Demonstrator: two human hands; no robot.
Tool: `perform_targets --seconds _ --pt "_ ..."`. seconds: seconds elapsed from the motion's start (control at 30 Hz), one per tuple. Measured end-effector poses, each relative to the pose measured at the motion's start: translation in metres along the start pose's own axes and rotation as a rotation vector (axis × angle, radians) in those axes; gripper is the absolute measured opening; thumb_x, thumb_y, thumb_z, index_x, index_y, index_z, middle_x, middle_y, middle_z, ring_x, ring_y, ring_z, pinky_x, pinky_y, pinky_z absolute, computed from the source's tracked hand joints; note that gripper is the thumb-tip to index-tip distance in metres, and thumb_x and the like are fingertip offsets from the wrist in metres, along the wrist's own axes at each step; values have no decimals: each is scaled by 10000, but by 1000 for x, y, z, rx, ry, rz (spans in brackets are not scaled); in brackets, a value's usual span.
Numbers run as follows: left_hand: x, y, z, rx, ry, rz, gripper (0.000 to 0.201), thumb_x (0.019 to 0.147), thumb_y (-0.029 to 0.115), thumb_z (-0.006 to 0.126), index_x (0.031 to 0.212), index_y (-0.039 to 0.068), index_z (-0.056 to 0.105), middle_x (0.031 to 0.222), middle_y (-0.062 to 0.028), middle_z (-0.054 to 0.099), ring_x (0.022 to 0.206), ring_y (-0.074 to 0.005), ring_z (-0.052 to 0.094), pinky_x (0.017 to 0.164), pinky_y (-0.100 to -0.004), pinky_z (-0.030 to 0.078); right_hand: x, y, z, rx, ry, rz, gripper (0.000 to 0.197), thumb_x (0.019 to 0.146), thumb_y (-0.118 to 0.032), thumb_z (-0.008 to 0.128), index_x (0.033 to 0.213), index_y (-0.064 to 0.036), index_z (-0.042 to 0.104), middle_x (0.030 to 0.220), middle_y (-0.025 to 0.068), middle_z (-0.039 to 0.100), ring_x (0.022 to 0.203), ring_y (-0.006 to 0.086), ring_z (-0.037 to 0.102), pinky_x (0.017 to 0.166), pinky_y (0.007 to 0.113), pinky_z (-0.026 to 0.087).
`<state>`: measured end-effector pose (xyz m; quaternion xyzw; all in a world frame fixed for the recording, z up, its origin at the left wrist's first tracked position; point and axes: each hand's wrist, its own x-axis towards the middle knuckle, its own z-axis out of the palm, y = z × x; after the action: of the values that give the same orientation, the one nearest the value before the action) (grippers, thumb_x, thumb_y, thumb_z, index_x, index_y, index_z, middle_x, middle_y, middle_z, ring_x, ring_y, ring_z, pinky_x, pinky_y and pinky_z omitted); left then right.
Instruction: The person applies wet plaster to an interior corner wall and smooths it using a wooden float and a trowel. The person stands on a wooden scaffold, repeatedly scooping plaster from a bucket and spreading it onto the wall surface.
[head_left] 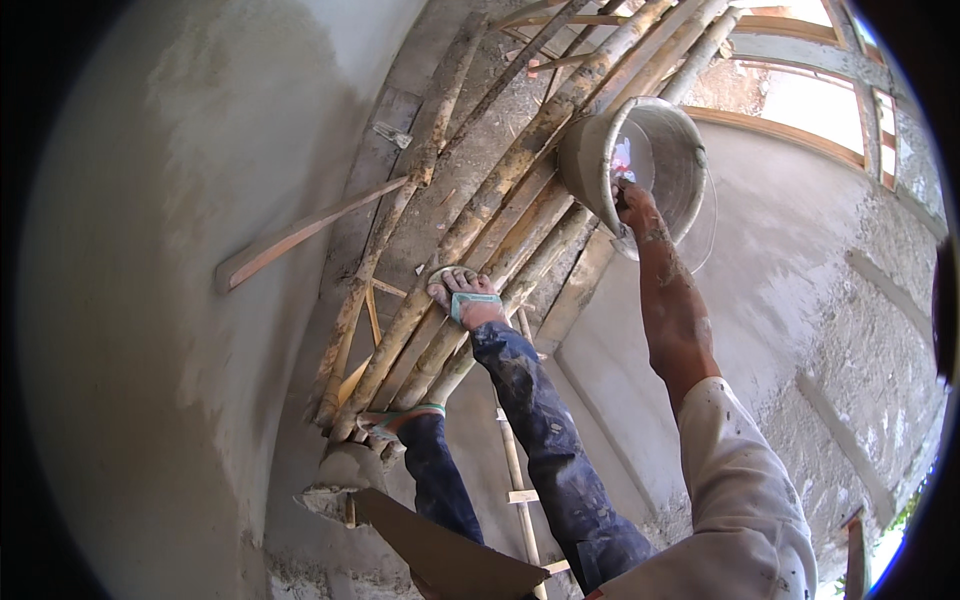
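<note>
My right hand (634,203) reaches into a grey, mortar-smeared bucket (585,165) at the upper right. Its fingers are curled, next to a small white, pink and blue patch (623,155) inside the bucket; what they hold is partly hidden. The bucket is tipped so that its mouth faces me, and it rests by the bamboo poles (515,195). My left hand is out of sight. Low in the view, a brown flat board (450,545) juts in front of my legs, and a grey lump of what looks like mortar (350,468) shows beside its tip.
My sandalled feet (470,295) stand on the scaffold of round poles, high above the floor. A plastered wall (160,300), partly damp, rises at the left, with a wooden strut (300,235) against it. Wooden window framing (790,130) stands at the upper right, above another plastered wall (800,220).
</note>
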<state>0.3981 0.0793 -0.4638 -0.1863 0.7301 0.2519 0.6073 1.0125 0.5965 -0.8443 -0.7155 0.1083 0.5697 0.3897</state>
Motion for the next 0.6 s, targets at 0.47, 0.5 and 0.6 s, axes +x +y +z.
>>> perform_targets --seconds 0.47,0.5,0.6 --pt "-60 1 -11 198 38 489 548 1065 407 554 1431 2 501 1236 -186 654 1111 -321 682 941 -429 579 -214 -69 -4 -949 52 -816 222 1038 -145 607 1167 7 705 1012 71 737 864 137 713 751 296 586" --pt "-75 19 -5 85 72 501 567 1054 414 579 1426 -8 504 1229 -196 652 1108 -325 682 936 -431 577 -242 -68 2 -1129 40 -813 235 1042 -162 599 1164 9 706 991 52 722 891 118 691 769 288 565" --pt "-106 47 -11 515 97 847 559 1062 424 582 1419 -2 521 1240 -175 662 1125 -308 675 956 -457 559 -340 -67 31 -1439 -57 -1039 228 1047 -162 603 1131 9 727 981 112 773 918 165 740 815 333 590"
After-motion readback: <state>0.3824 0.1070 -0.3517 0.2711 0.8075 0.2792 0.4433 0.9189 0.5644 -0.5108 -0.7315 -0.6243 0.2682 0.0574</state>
